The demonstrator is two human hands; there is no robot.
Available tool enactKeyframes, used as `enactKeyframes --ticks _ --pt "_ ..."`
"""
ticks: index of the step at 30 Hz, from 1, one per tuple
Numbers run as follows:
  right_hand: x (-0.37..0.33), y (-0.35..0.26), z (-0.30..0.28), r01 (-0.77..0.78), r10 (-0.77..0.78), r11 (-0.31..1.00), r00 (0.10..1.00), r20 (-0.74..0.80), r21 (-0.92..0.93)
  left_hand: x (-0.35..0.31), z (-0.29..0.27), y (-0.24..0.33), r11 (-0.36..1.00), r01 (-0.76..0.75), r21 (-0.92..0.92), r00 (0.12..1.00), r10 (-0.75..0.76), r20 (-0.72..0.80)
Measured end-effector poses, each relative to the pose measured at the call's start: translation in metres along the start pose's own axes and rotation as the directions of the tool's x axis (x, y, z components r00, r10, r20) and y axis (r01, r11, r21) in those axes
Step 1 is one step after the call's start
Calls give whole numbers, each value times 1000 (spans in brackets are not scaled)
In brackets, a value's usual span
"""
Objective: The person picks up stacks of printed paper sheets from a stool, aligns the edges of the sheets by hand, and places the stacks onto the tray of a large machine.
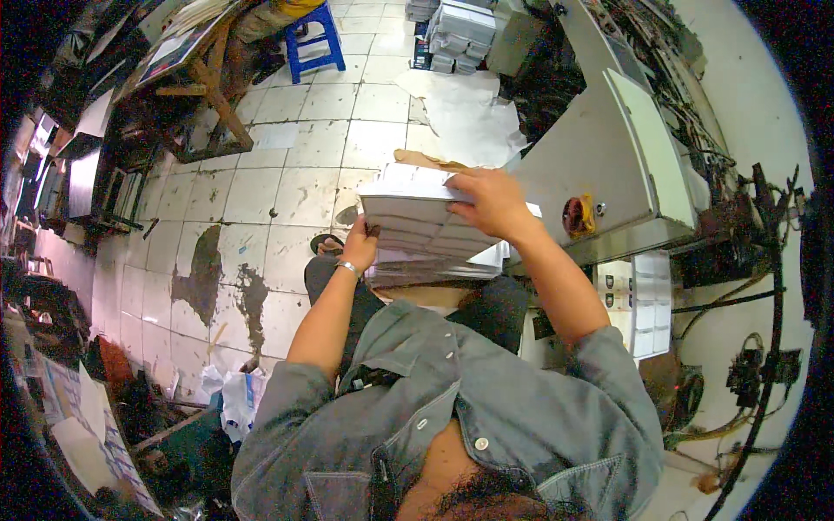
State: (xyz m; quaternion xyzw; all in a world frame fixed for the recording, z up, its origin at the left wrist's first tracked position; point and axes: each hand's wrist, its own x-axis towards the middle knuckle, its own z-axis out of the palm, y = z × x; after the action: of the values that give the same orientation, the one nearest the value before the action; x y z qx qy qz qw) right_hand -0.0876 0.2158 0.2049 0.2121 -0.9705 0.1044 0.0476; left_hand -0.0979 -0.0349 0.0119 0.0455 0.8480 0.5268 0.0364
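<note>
In front of my knees is a thick stack of white paper [413,227], with dark bands across its near face. At its lower left corner my left hand [360,247], a bracelet on the wrist, grips the edge with the fingers partly hidden. My right hand [491,205] is closed over the right part of the same stack, its fingertips on the upper sheets. More white paper [434,271] lies in a lower pile beneath the stack. A piece of brown paper [426,160] pokes out behind it.
A grey metal cabinet [584,174] with a red-and-yellow rotary switch [579,215] stands close on the right. Bundled paper [462,33] and a blue stool [314,45] are at the far side. A wooden trestle table [204,87] stands at far left; cables [776,286] hang at right.
</note>
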Motion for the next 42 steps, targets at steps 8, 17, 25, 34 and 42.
enactKeyframes --ticks 8,17,25,34,42 --pt "-6 5 6 -6 15 998 990 -141 64 6 -3 -6 998 57 20 993 -59 107" --pt "21 -23 7 -28 28 999 998 -47 17 9 6 -21 992 -110 -58 994 111 14" --pt "-34 21 -14 -171 171 985 985 -16 22 9 6 -24 996 -43 -72 999 43 2" --pt "26 -19 -1 -74 79 996 986 146 -43 7 -4 6 998 64 -7 993 -63 95" --pt "40 -36 3 -53 89 990 955 283 -133 11 9 -38 989 -61 -136 998 58 -24"
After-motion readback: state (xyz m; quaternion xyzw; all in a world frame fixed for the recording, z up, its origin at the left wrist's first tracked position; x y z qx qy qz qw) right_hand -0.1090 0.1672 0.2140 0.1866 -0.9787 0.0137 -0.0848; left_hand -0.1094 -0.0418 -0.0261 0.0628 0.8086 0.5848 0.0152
